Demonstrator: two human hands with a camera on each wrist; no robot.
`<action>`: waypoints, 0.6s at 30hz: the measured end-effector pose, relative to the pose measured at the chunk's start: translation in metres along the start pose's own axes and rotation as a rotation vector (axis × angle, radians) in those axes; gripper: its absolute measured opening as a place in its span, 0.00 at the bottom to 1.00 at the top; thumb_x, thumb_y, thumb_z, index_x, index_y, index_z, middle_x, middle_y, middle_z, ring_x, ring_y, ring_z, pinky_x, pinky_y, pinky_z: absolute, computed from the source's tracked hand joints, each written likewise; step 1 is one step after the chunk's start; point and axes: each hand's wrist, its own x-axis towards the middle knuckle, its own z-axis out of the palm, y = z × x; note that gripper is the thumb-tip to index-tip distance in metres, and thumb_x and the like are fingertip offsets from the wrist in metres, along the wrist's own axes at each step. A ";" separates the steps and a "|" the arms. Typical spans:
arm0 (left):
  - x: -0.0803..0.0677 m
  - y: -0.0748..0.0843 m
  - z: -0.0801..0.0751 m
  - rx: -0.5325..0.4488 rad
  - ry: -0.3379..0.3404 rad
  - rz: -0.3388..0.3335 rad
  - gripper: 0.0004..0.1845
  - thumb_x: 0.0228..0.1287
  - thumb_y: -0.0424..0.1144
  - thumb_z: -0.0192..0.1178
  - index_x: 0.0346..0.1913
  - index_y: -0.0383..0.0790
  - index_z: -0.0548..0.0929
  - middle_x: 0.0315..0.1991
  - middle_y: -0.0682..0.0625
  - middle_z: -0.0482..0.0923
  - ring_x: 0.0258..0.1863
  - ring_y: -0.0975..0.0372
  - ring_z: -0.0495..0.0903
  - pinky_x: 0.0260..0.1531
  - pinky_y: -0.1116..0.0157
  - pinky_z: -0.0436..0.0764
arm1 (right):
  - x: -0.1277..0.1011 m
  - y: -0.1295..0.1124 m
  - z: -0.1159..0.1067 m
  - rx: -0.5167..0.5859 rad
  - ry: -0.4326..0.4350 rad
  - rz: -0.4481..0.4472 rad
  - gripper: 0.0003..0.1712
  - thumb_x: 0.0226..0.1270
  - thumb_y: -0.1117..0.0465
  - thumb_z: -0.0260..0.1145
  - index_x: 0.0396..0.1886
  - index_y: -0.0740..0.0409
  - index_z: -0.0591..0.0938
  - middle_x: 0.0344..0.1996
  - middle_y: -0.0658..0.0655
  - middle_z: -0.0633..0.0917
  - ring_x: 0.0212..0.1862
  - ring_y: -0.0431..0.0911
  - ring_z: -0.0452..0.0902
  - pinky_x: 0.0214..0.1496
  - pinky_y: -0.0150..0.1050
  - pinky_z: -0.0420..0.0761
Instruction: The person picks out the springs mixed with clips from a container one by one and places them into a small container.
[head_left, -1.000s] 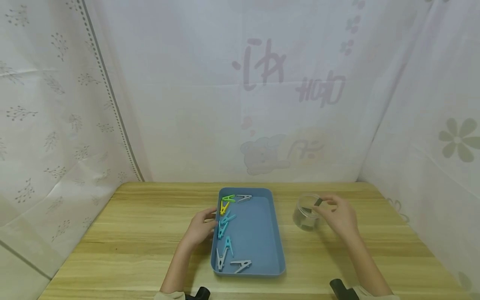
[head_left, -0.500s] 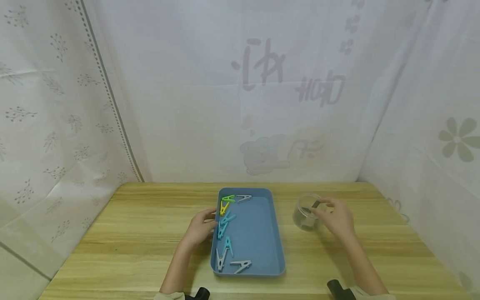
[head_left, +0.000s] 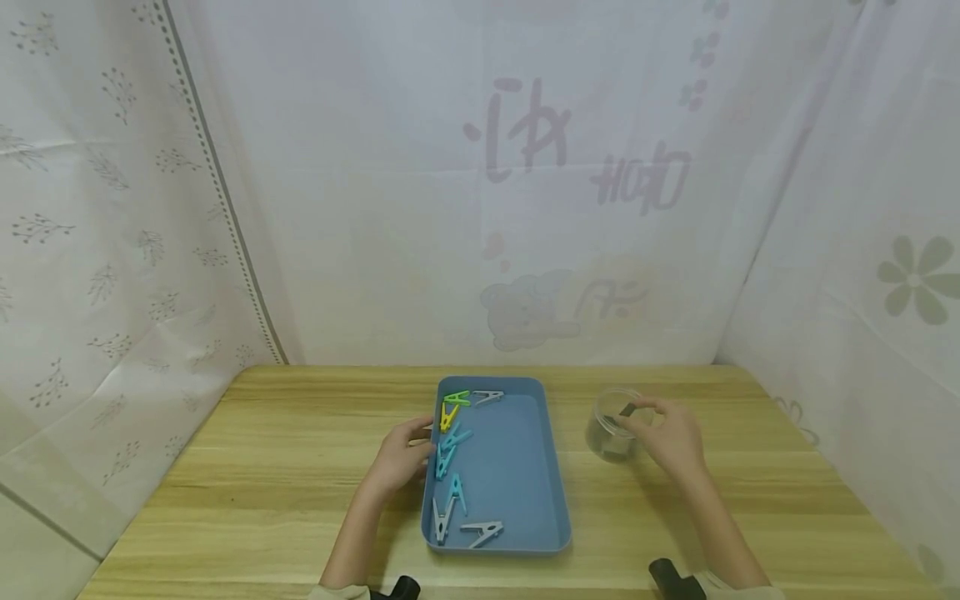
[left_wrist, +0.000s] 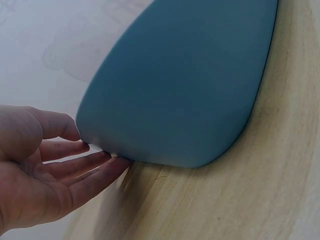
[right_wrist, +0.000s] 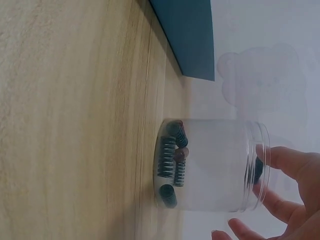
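Right hand lowering a dark clip into the jar, left steadying the tray.
Right fingers [head_left: 651, 410] pinch a dark clip [head_left: 627, 410] at the rim of the clear jar [head_left: 609, 437]; it sits lower than a second ago, so the drop looks close. Dark clips [right_wrist: 170, 162] already lie at the jar bottom. Left hand [head_left: 397, 457] unmoved, fingers [left_wrist: 95, 165] straight against the blue tray [head_left: 517, 467] edge, gripping nothing. Coloured clips [head_left: 450, 442] remain in the tray.
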 end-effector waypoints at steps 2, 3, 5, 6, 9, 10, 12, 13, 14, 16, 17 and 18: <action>0.000 0.000 0.000 0.000 0.002 -0.001 0.28 0.72 0.26 0.53 0.73 0.21 0.68 0.65 0.24 0.74 0.58 0.39 0.82 0.51 0.46 0.87 | 0.000 0.000 0.001 -0.006 -0.006 0.008 0.34 0.71 0.52 0.71 0.66 0.73 0.78 0.71 0.82 0.70 0.26 0.45 0.67 0.23 0.32 0.68; 0.000 0.000 0.000 0.000 0.004 0.000 0.28 0.72 0.26 0.53 0.73 0.21 0.68 0.65 0.24 0.74 0.58 0.39 0.82 0.51 0.46 0.87 | 0.001 0.001 0.001 0.000 -0.015 0.013 0.35 0.72 0.52 0.71 0.67 0.73 0.77 0.72 0.81 0.69 0.29 0.49 0.73 0.26 0.36 0.75; 0.000 0.000 0.001 0.001 0.006 -0.002 0.28 0.71 0.26 0.53 0.73 0.21 0.69 0.64 0.24 0.75 0.58 0.39 0.82 0.50 0.47 0.88 | 0.001 0.000 0.001 -0.001 -0.025 0.019 0.35 0.73 0.52 0.69 0.69 0.72 0.76 0.74 0.81 0.66 0.49 0.64 0.80 0.45 0.50 0.86; 0.000 -0.001 0.001 0.001 0.007 -0.002 0.28 0.71 0.26 0.53 0.73 0.20 0.69 0.64 0.24 0.75 0.58 0.39 0.82 0.50 0.47 0.88 | 0.001 -0.001 0.001 0.002 -0.031 0.024 0.36 0.74 0.52 0.69 0.71 0.72 0.75 0.75 0.80 0.65 0.61 0.71 0.75 0.57 0.59 0.83; 0.000 -0.001 0.001 0.002 0.009 -0.004 0.28 0.71 0.26 0.53 0.73 0.21 0.69 0.64 0.25 0.75 0.58 0.39 0.82 0.50 0.47 0.88 | -0.001 -0.003 0.001 0.024 -0.046 0.036 0.37 0.75 0.52 0.68 0.74 0.71 0.72 0.78 0.78 0.61 0.79 0.77 0.50 0.75 0.77 0.55; 0.001 -0.001 0.001 0.002 0.009 -0.004 0.28 0.71 0.26 0.53 0.73 0.21 0.69 0.64 0.25 0.75 0.58 0.39 0.82 0.50 0.47 0.88 | -0.001 -0.004 0.001 0.029 -0.048 0.040 0.37 0.75 0.52 0.68 0.74 0.70 0.71 0.78 0.78 0.61 0.79 0.77 0.49 0.76 0.77 0.54; 0.001 -0.001 0.001 0.003 0.008 -0.001 0.28 0.71 0.26 0.53 0.73 0.21 0.69 0.64 0.25 0.75 0.57 0.39 0.82 0.50 0.47 0.88 | -0.003 -0.005 0.001 0.037 -0.045 0.046 0.38 0.75 0.51 0.68 0.75 0.69 0.71 0.79 0.77 0.60 0.80 0.76 0.48 0.76 0.76 0.53; 0.001 -0.001 0.001 0.005 0.008 0.000 0.28 0.71 0.26 0.53 0.73 0.21 0.69 0.64 0.25 0.75 0.57 0.39 0.82 0.51 0.47 0.88 | -0.003 -0.006 0.001 0.036 -0.042 0.045 0.38 0.75 0.51 0.68 0.75 0.69 0.70 0.79 0.77 0.60 0.79 0.76 0.49 0.76 0.76 0.54; 0.001 -0.001 0.001 0.007 0.009 0.001 0.28 0.71 0.26 0.53 0.73 0.21 0.69 0.64 0.25 0.75 0.57 0.39 0.82 0.51 0.47 0.87 | -0.004 -0.006 0.002 0.033 -0.037 0.044 0.39 0.74 0.51 0.69 0.75 0.69 0.70 0.79 0.78 0.60 0.79 0.76 0.50 0.76 0.75 0.55; 0.001 -0.001 0.001 0.011 0.008 0.003 0.28 0.71 0.26 0.53 0.73 0.21 0.69 0.64 0.25 0.75 0.57 0.39 0.82 0.51 0.46 0.87 | -0.005 -0.006 0.003 0.017 -0.020 0.037 0.39 0.74 0.51 0.69 0.76 0.68 0.71 0.78 0.78 0.61 0.69 0.75 0.66 0.69 0.70 0.71; 0.000 -0.001 0.001 0.013 0.008 0.004 0.28 0.71 0.26 0.53 0.73 0.21 0.69 0.64 0.25 0.75 0.58 0.39 0.82 0.51 0.46 0.87 | -0.006 -0.006 0.003 0.012 -0.015 0.034 0.40 0.74 0.51 0.70 0.76 0.68 0.70 0.78 0.78 0.61 0.69 0.75 0.67 0.67 0.69 0.72; 0.000 -0.001 0.001 0.016 0.008 0.004 0.28 0.71 0.26 0.53 0.73 0.21 0.69 0.64 0.25 0.75 0.58 0.39 0.82 0.52 0.46 0.87 | -0.006 -0.006 0.004 0.006 -0.012 0.031 0.40 0.74 0.51 0.70 0.76 0.68 0.70 0.78 0.79 0.61 0.68 0.75 0.67 0.66 0.69 0.73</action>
